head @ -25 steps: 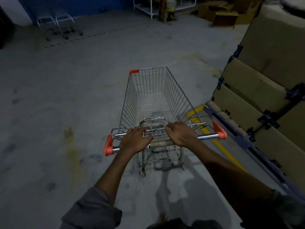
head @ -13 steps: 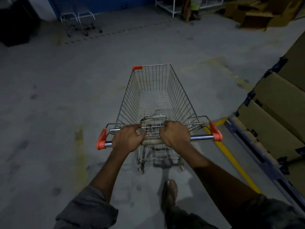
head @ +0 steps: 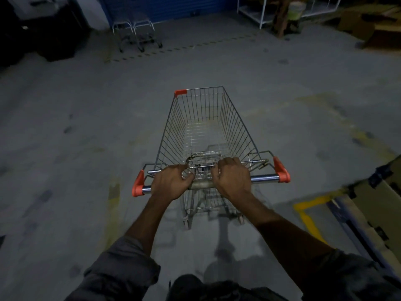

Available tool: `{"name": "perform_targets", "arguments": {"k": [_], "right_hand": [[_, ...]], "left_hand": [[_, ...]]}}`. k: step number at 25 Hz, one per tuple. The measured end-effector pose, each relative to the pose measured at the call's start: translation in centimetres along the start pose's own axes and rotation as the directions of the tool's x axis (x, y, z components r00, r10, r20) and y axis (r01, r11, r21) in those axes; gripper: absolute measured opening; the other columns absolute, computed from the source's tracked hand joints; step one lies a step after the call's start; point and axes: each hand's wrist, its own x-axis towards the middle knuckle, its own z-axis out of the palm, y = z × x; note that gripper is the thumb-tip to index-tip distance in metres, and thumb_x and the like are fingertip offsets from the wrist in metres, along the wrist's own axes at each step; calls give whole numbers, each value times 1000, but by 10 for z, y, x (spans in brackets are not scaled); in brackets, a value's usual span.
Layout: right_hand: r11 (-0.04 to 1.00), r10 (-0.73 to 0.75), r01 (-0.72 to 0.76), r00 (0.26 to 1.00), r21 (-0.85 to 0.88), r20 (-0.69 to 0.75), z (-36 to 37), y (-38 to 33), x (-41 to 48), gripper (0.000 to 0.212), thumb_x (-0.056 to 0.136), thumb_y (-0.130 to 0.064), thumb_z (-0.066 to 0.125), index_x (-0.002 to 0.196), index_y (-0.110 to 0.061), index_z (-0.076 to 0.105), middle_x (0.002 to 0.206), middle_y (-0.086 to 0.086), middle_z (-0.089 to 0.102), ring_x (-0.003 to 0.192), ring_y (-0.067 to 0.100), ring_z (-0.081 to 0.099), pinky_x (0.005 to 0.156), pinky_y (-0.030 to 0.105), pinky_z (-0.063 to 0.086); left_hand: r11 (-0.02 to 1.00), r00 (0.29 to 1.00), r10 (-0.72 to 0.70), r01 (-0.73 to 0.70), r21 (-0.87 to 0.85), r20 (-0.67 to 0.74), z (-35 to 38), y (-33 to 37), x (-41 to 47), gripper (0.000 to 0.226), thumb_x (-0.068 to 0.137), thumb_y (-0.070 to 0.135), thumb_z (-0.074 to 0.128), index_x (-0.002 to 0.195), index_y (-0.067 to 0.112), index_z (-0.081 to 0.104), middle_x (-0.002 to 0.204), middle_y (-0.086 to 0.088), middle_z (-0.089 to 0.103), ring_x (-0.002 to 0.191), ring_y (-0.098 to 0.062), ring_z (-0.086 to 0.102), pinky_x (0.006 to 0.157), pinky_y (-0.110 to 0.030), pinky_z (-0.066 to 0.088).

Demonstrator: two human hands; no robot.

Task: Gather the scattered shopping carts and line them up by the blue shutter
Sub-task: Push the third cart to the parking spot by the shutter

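Note:
An empty wire shopping cart [head: 206, 129] with orange corner caps stands on the concrete floor right in front of me. My left hand [head: 169, 181] and my right hand [head: 233, 178] both grip its handle bar [head: 263, 178], close together near the middle. Far ahead at the upper left, two more carts [head: 135, 32] stand side by side against the blue shutter [head: 165, 6].
Stacked cardboard boxes on a blue pallet [head: 377, 205] close in at the right, beside a yellow floor line [head: 308, 216]. A dark bulky object [head: 36, 38] sits at the upper left. White shelving [head: 256, 11] and loose cartons [head: 368, 27] stand at the back right.
The cart has rolled forward across the floor and the two carts by the shutter have come nearer. The cardboard stack has slid further off to the right.

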Motion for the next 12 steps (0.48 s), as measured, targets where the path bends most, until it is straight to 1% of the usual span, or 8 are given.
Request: {"name": "perform_targets", "arguments": {"k": [1,3,5,7,8,10,12], "right_hand": [[1000,-11,11,1000,-16,2,7,3,18,51,98,-44,36,80,-13,72,80,9,71,76,26,63,61,32,46],[998,-4,7,999,-70,53,20,6,57,63,100,-55,29,73,-16,72,70,7,69,65,26,64,57,30,41],[989,-41,52,996,-135,84,36,8,98,72,99,-59,22,65,-15,68,60,6,64,54,24,59,55,29,36],[982,-87,100,993,-162,81,52,7,136,72,98,-57,20,59,-15,64,53,4,58,47,22,47,54,28,33],[981,-90,101,993,-168,72,60,7,155,71,98,-54,20,57,-15,62,49,2,53,44,21,43,54,27,32],[977,-73,79,997,-197,40,80,5,197,70,99,-50,23,53,-15,61,44,-2,44,39,18,37,51,25,29],[972,-71,73,997,-222,13,97,1,236,69,101,-47,25,51,-15,60,41,-5,43,35,16,37,50,23,27]], "left_hand": [[1000,1000,-1,1,-2,-3,2,-4,19,65,86,66,38,130,28,67,126,-3,71,114,-25,66,89,-35,52],[1000,1000,14,-14,5,-16,3,-14,56,60,86,64,40,124,28,69,121,-2,73,111,-25,67,86,-34,52],[999,999,32,-31,9,-20,6,-28,99,56,87,62,43,123,28,70,121,-2,73,110,-25,67,86,-34,52],[999,998,44,-44,12,-36,9,-42,142,55,89,62,45,125,28,69,123,-1,72,112,-25,67,87,-35,51],[999,998,51,-51,11,-45,11,-49,163,57,89,64,43,125,29,69,123,0,72,112,-25,67,87,-35,51],[997,996,69,-67,22,-64,13,-65,209,58,89,67,37,118,30,71,117,2,74,106,-23,69,82,-33,52],[995,990,96,-93,38,-105,15,-80,250,52,92,66,37,106,29,72,106,5,74,97,-20,69,74,-31,51]]}}
